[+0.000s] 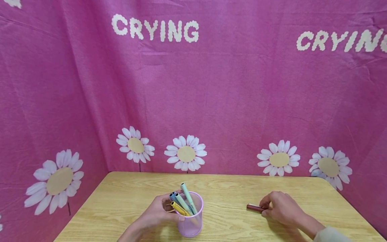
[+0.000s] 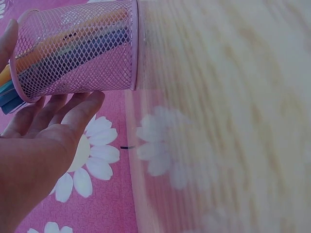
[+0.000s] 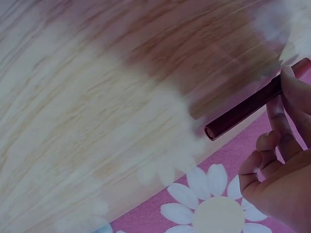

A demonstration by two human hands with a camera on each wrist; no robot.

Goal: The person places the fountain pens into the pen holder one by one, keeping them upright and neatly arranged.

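Note:
A pink mesh pen cup point(image 1: 190, 229) stands upright near the front middle of the wooden table, with several pens in it, among them a yellow pen point(image 1: 179, 209) and a pale green pen point(image 1: 187, 194). My left hand point(image 1: 158, 210) holds the cup from its left side, thumb by the near rim and fingers round the back. In the left wrist view the fingers lie along the mesh wall point(image 2: 82, 58). Over to the right, my right hand point(image 1: 282, 209) pinches a dark red pen point(image 1: 254, 208) between thumb and fingers, close over the tabletop. One end of this pen point(image 3: 238, 114) sticks out past the fingertips.
The wooden table point(image 1: 223, 188) has rounded far corners. Behind it and along the left hangs a pink cloth point(image 1: 229, 101) printed with white daisies and lettering.

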